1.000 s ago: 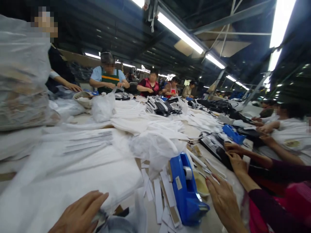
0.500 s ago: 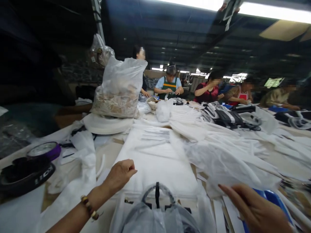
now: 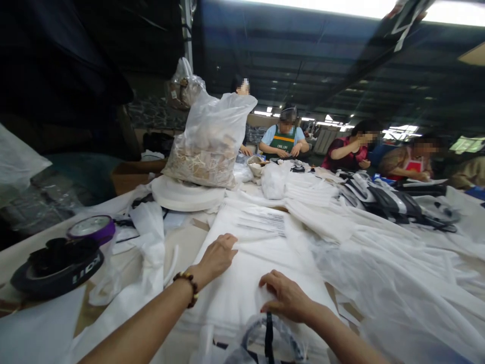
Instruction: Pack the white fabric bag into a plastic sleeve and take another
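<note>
Item: stack of white bags [image 3: 250, 263]; my left hand [image 3: 217, 255] is resting curled on it, my right hand [image 3: 286, 298] is pinching the top bag.

Both bare hands out front, palms down.
Left hand [image 3: 217, 257] reaches forward from lower left, fingers curled down, beaded bracelet [image 3: 188, 286] on wrist. Right hand [image 3: 286, 298] nearer, from lower right, fingers bent, tips pressing down.
</note>
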The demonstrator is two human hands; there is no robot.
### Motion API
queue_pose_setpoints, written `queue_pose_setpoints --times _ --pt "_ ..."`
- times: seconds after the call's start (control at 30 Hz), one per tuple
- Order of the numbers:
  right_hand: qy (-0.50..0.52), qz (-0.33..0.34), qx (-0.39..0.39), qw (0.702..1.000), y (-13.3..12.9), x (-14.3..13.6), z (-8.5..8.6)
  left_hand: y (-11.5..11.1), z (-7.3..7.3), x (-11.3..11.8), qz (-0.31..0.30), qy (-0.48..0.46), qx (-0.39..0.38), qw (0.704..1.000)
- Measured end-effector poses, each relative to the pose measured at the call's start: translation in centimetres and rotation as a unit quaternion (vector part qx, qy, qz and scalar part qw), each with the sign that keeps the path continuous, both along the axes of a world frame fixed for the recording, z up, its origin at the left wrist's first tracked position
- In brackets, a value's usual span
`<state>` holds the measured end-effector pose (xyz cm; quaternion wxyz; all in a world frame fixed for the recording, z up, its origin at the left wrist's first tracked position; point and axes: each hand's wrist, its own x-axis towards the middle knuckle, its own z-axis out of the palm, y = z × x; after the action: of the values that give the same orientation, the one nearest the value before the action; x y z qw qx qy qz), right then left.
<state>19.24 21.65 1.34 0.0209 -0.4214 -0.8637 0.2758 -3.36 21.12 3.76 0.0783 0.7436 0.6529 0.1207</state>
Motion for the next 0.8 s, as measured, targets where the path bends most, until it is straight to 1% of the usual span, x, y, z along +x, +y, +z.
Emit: queue_pose_setpoints --times 0.07,0.13,0.17,0.23,0.3,0.33,0.4,0.47,0.5,0.53,0.57,0.6,0.63,0.67,0.73,0.8 --pt "0.009 0.000 -0.004 1.000 0.0 0.3 -0.3 2.8 0.0 0.7 0.016 0.031 0.015 0.999" --pt "0.023 0.011 -0.010 1.000 -0.1 0.6 -0.7 4.7 -0.5 1.5 0.024 0.060 0.013 0.998" --pt "0.030 0.015 -0.012 0.999 -0.1 0.7 -1.0 5.3 -0.9 1.7 0.024 0.071 0.011 0.997" --pt "0.049 0.012 -0.011 0.999 -0.2 0.9 -1.5 5.7 -1.5 1.5 0.024 0.084 0.009 0.996" --pt "0.077 -0.007 -0.014 0.997 -0.3 0.9 -2.1 5.4 -1.7 0.2 0.041 0.090 0.012 0.995" --pt "0.095 -0.020 -0.021 0.995 -0.4 0.9 -2.3 5.0 -1.6 -0.9 0.061 0.093 0.014 0.994" --pt "0.139 -0.045 -0.043 0.988 -0.3 0.8 -2.7 4.0 -1.0 -3.3 0.123 0.101 0.025 0.987" --pt "0.184 -0.069 -0.079 0.977 -0.1 0.7 -2.8 2.7 -0.2 -5.6 0.183 0.109 0.052 0.976" --pt "0.204 -0.082 -0.099 0.970 0.1 0.7 -2.8 2.0 0.2 -6.3 0.197 0.109 0.068 0.972" --pt "0.221 -0.096 -0.122 0.963 0.2 0.6 -2.7 1.2 0.6 -6.7 0.194 0.105 0.081 0.972" --pt "0.235 -0.111 -0.145 0.955 0.4 0.5 -2.6 0.4 0.9 -6.6 0.174 0.097 0.086 0.976" --pt "0.246 -0.125 -0.166 0.947 0.6 0.4 -2.4 -0.4 1.1 -6.3 0.138 0.085 0.083 0.983" --pt "0.253 -0.140 -0.183 0.940 0.8 0.3 -2.2 -1.1 1.2 -5.5 0.091 0.072 0.073 0.991" --pt "0.259 -0.153 -0.195 0.933 0.9 0.2 -1.9 -1.8 1.3 -4.6 0.037 0.059 0.059 0.996" --pt "0.263 -0.171 -0.210 0.926 1.1 0.0 -1.5 -2.9 1.4 -2.4 -0.063 0.043 0.031 0.997" --pt "0.256 -0.177 -0.216 0.925 1.3 0.0 -0.9 -3.3 1.5 -0.4 -0.127 0.042 0.012 0.991"
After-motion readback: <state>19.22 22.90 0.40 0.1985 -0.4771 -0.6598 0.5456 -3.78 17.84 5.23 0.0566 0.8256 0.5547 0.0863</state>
